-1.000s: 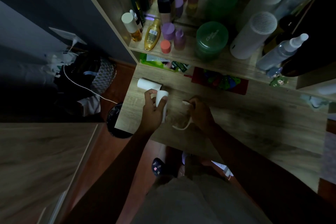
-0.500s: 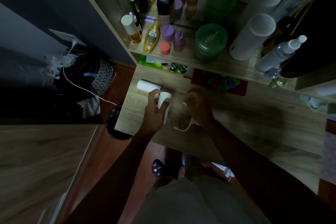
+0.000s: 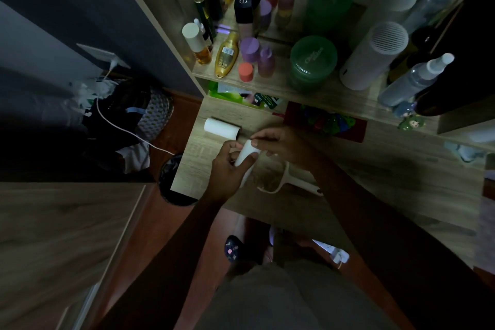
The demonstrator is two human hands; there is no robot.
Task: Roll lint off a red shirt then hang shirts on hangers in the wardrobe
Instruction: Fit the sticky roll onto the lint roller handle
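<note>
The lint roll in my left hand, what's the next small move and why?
Probably peel the outer sheet free with the right hand, whose fingertips pinch the top end of the lint roll that the left hand grips. The roller handle lies bare on the desk, waiting for a roll.

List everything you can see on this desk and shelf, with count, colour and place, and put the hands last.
White paper roll: one, lying on the wooden desk, left end.
White lint-roller handle frame: one, flat on the desk under the right forearm.
White lint-roll refill: one, held over the desk.
Green round jar: one, on the shelf.
White ribbed-top cylinder: one, on the shelf, right of the jar.
Clear spray bottle: one, shelf, far right.
Golden oval bottle: one, shelf, left.
Black bin: one, on the floor by the desk corner.
Left hand: grip around the refill.
Right hand: fingertips pinching the refill's top end.
</note>
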